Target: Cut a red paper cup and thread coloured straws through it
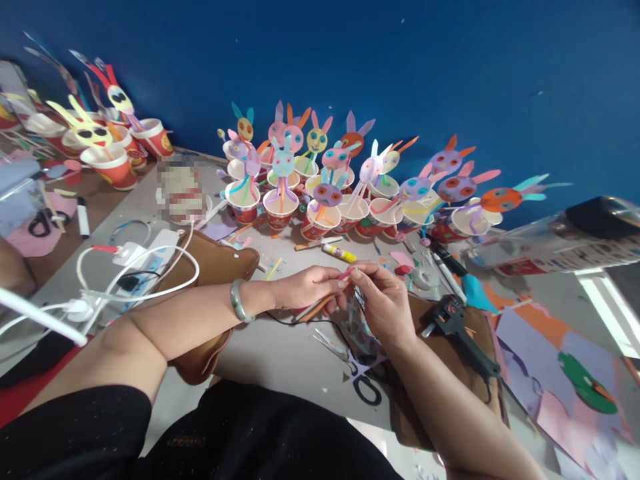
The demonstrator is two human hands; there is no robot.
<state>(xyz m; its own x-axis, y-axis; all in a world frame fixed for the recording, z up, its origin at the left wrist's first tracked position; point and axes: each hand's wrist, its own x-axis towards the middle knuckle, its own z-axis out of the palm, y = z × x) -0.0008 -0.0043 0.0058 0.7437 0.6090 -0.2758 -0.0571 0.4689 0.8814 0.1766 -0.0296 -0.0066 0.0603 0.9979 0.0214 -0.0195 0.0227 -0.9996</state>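
My left hand (pixel 313 287) is closed around a few narrow paper strips, among them an orange strip (pixel 320 308) that sticks out below the fingers. Between both hands runs a small pink strip (pixel 346 273), pinched by the thumb and fingertips of my right hand (pixel 385 297). The fingers partly cover the strips. Just below the hands lie scissors (pixel 367 390) with dark handles, blades apart. A black glue gun (pixel 463 337) rests to the right of my right wrist. Beyond the hands is a yellow tube (pixel 339 252).
Paper cups (pixel 281 212) with paper rabbit heads stand along the blue wall (pixel 320 53). A power strip (pixel 150 267) with white cables lies left. At right are a large clear bottle (pixel 565 243) and coloured paper sheets (pixel 540 353). Brown leather-like material (pixel 223 260) lies under my left forearm.
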